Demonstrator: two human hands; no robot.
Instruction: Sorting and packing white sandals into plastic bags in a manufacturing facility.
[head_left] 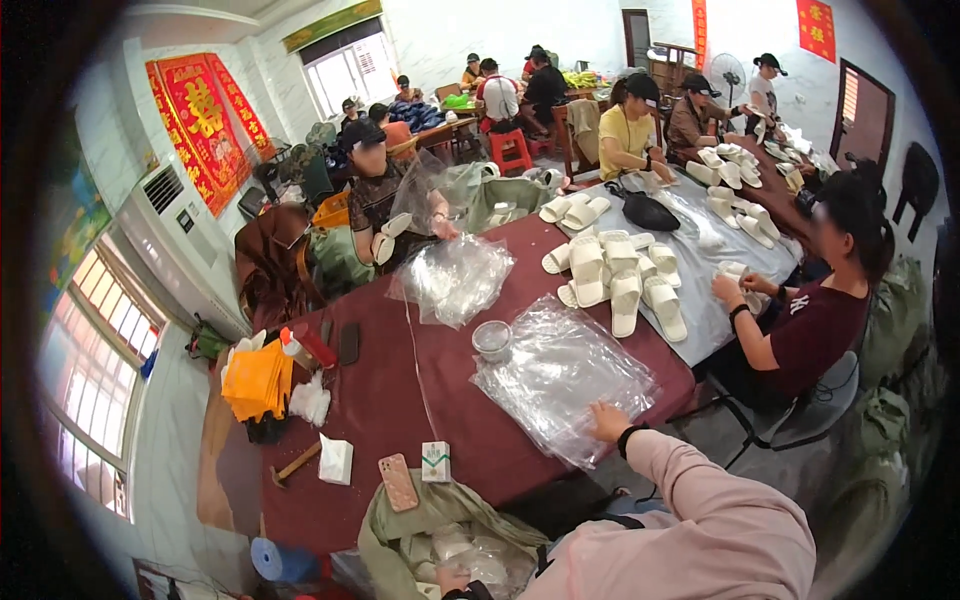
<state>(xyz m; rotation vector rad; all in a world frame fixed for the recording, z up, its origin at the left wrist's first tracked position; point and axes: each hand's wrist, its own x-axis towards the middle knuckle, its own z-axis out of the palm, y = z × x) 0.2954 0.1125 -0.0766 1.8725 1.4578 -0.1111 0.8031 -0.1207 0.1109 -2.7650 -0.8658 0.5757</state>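
My right hand (608, 422) reaches out to a stack of clear plastic bags (565, 375) on the table, its fingers stretched out over the stack's near right edge. At the bottom of the view, my left hand (455, 580) is at the mouth of a green sack (400, 530), beside clear plastic packages (490, 560) with pale contents. The left fingers are mostly hidden. A round clear tub (491, 340) sits on the bags' far left corner. Past the bags lies a pile of cream slippers (625, 280).
On the dark red table (390, 390) are a pink phone (398, 482), a white-green box (436, 461), a hammer (296, 462), a tissue pack (336, 460), yellow bags (257, 382) and loose clear plastic (455, 278). A person (815, 290) handles slippers on the right; several others sit farther back.
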